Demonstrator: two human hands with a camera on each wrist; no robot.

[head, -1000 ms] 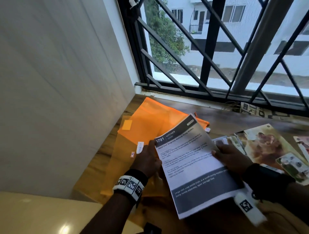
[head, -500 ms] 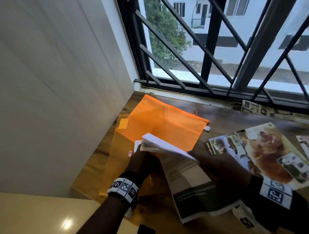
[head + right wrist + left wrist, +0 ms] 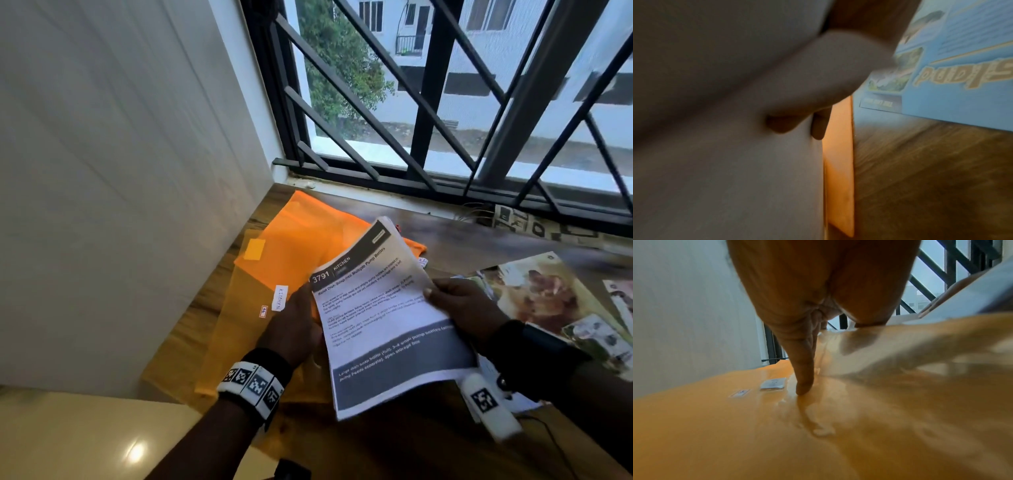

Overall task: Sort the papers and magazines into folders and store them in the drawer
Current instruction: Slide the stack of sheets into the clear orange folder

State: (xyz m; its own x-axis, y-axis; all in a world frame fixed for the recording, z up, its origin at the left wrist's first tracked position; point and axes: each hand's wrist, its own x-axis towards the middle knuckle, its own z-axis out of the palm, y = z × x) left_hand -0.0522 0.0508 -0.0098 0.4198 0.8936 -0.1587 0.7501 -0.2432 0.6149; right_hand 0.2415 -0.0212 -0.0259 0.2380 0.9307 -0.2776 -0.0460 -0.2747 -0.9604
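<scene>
Head view shows the wooden desk (image 3: 486,246) under the barred window, with two orange folders (image 3: 301,253) overlapping against the wall; the lower, paler one carries a small white label reading KITCHEN (image 3: 281,298). Held tilted above them is a stack of papers (image 3: 387,318), its top sheet also headed KITCHEN, so this stack probably belongs in that labelled folder. To the right, magazines (image 3: 534,298) lie spread on the desk, not yet sorted.

The left hand (image 3: 291,329) takes the stack's left edge; the left wrist view shows one finger extended down onto the folder, thumb clamped on the paper. The right hand (image 3: 459,308) pinches the right edge, fingers curled under, thumb on top.

To do this well, square the sheets first so no corner catches. Then the left hand should free itself to lift the folder's mouth while the right feeds the stack in, short edge leading. The risk is loose sheets fanning or buckling against the soft plastic.
</scene>
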